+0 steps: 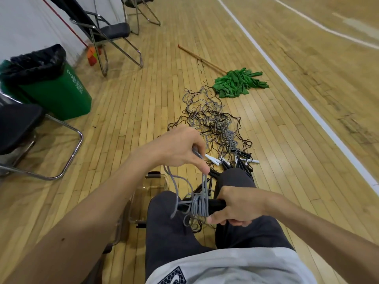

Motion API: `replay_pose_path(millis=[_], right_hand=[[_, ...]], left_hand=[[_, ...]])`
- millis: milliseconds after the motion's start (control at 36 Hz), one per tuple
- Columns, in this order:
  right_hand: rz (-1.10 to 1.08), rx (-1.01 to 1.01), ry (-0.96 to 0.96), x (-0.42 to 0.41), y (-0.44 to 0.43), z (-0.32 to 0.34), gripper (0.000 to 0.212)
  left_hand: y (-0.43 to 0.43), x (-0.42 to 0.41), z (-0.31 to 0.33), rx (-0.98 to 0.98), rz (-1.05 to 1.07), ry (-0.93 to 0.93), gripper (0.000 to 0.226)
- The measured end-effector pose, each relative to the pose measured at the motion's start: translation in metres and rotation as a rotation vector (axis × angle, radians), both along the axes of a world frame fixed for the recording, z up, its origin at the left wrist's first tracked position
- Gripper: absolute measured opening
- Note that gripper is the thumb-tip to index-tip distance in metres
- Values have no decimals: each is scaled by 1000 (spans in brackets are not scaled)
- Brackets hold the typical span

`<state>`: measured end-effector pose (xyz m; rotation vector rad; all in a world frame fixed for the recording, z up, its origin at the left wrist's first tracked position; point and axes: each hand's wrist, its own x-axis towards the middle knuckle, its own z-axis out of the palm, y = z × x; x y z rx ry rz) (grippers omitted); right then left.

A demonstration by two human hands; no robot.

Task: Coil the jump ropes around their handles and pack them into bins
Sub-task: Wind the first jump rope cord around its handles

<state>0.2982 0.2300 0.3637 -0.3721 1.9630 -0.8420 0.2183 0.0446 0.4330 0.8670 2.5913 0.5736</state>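
Grey rope [200,206] is wound around black handles [217,204], which are gripped by the right hand [235,208] over the lap. A strand is pinched higher up by the left hand [180,148]. A clear bin [152,186] is seen by the left knee. White marks on the green trash bin [61,95] may be writing, but cannot be read. More ropes [213,124] are piled on the wooden floor [143,99], near a green mop [238,83].

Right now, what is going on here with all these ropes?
A seated person is coiling a grey rope around black handles. The right hand grips the handles, and the left hand holds the loose rope up above them. Several turns are on; some rope hangs free. A tangled pile of ropes lies on the floor ahead, and a clear bin stands by the left knee.
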Motion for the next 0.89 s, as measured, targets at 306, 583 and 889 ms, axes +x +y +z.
replay_pose_path(millis=[306,583,889], right_hand=[[176,-24,125,14,4,21,43],[233,11,262,16,11,34,36],[-93,-382,188,2,28,40,16]], left_hand=[[3,-12,-26,135,54,-381,30],[5,-6,-49,132,87,-464,36],[-7,20,-80,504,432,-742,46]])
